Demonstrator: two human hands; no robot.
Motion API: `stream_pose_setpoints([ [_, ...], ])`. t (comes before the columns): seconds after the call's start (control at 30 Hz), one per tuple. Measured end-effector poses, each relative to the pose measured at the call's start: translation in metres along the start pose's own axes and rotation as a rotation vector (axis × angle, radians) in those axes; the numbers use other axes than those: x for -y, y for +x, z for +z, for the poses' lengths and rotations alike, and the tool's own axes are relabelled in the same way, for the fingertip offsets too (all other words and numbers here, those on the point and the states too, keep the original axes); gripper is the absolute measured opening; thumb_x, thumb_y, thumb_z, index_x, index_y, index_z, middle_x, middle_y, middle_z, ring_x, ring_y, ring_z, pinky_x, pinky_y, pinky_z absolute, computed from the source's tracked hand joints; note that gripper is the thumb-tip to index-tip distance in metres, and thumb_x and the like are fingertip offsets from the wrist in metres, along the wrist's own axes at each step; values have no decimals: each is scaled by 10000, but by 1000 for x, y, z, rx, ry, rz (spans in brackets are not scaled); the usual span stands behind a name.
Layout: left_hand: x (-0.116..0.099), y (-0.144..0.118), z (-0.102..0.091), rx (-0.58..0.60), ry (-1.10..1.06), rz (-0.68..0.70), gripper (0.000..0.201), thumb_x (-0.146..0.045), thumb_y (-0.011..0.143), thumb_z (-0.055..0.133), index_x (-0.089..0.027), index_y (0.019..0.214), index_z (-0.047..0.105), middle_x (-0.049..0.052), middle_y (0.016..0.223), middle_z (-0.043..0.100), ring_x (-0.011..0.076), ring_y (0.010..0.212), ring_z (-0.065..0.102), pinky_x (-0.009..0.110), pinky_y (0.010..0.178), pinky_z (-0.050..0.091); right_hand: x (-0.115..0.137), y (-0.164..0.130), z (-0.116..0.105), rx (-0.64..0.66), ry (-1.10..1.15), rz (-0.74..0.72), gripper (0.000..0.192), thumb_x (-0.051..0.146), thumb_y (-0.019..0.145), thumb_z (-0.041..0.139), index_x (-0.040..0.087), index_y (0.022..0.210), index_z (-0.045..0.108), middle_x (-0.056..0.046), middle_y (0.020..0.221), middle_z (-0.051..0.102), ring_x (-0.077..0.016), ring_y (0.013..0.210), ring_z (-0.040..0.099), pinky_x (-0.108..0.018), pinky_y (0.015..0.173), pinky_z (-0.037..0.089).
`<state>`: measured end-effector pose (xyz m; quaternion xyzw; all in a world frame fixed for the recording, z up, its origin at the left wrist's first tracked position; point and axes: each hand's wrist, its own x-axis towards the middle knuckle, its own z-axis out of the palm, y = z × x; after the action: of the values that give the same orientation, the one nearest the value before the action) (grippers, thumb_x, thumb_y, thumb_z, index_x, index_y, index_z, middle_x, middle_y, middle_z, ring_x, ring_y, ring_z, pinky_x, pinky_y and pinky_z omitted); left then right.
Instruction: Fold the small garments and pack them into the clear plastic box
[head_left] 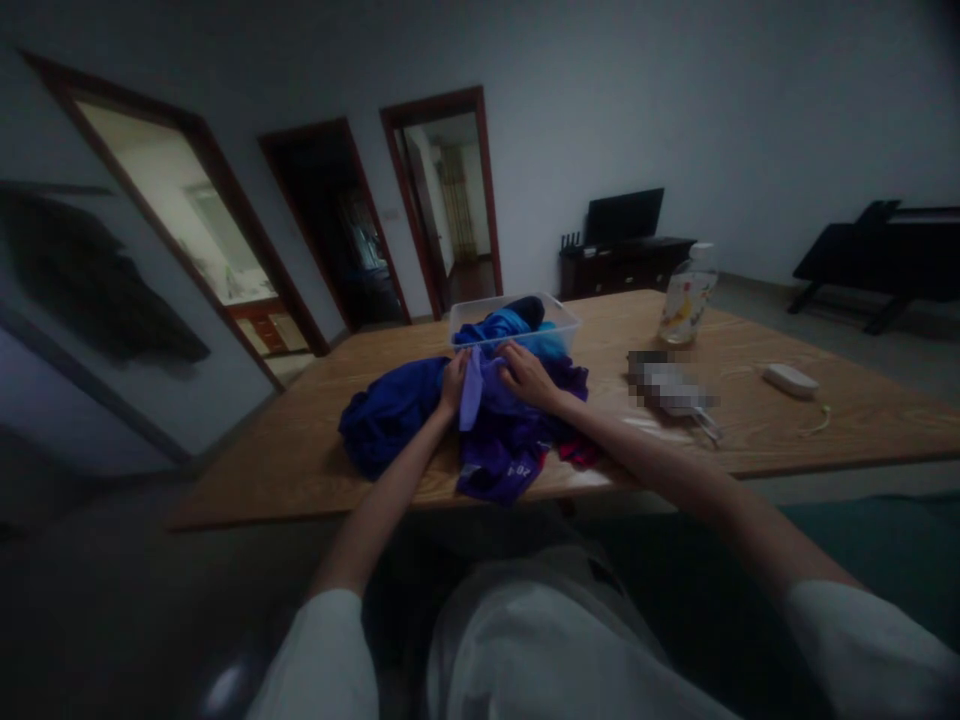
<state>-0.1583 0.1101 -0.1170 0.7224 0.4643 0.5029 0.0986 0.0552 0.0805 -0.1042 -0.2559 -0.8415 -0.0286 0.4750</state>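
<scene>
Seemingly both hands grip the purple garment (499, 430) at the table's (300, 450) near edge: left hand (453, 382) and right hand (528, 375) clamped on its fabric. Overhanging cloth could slide off, since it droops past the edge

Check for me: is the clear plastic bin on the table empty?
No, the clear plastic bin holds blue and dark cloth, which rises above its rim.

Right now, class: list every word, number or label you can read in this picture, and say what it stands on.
Nothing reads clearly.
Purple garment: pale print near its hem, too blurred to read.
Bottle: coloured label, too small to read.
Object on the table beside the bottle: blurred out, unreadable.
</scene>
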Motion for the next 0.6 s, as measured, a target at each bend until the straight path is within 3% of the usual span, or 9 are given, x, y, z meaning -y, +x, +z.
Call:
stream_pose_setpoints([
  [0.07, -1, -3, -3, 8, 32, 46, 498, -510, 1136, 286, -194, 1062, 664, 76, 975, 778, 213, 855, 752, 299, 777, 536, -2, 1, -5, -83, 39, 48, 199, 293, 1055, 407, 213, 1166, 552, -137, 1151, 659, -280, 1068, 639, -430, 967, 530],
  [0.13, -6, -9, -7, 65, 138, 173, 465, -588, 1085, 441, -191, 1217, 643, 85, 1054, 779, 241, 930, 763, 314, 822, 534, -6, 0, -4, -129, 45, 126, 227, 353, 1084, 381, 218, 1163, 545, -122, 1099, 674, -279, 1010, 653, -429, 935, 535],
  [0.23, -14, -18, -12, 186, 312, 291, 547, -644, 984, 633, -199, 1301, 628, 86, 1062, 786, 274, 974, 772, 310, 821, 521, -16, -7, 3, -77, 54, 235, 309, 465, 1107, 343, 230, 1105, 543, -97, 974, 685, -278, 877, 664, -420, 852, 548],
  [0.33, -19, -21, -11, 228, 410, 261, 425, -580, 1069, 523, -201, 1178, 684, 81, 947, 793, 262, 896, 784, 291, 745, 494, -22, -13, 11, 48, 99, 246, 409, 555, 1111, 323, 217, 1197, 536, -112, 1004, 707, -300, 908, 705, -426, 848, 567],
  [0.47, -17, -18, -9, 216, 464, 233, 416, -489, 1127, 421, -198, 1163, 717, 105, 975, 807, 250, 914, 789, 282, 745, 493, -18, -14, 10, 162, 132, 154, 610, 609, 1080, 424, 170, 1501, 382, -194, 1341, 666, -339, 1143, 714, -468, 976, 568],
  [0.6, -14, -16, -9, 212, 453, 221, 421, -471, 1133, 417, -207, 1233, 728, 105, 1021, 817, 236, 947, 790, 271, 775, 508, -11, -12, 7, 164, 133, 107, 539, 559, 1087, 444, 186, 1474, 407, -183, 1319, 681, -342, 1166, 714, -448, 984, 564],
])
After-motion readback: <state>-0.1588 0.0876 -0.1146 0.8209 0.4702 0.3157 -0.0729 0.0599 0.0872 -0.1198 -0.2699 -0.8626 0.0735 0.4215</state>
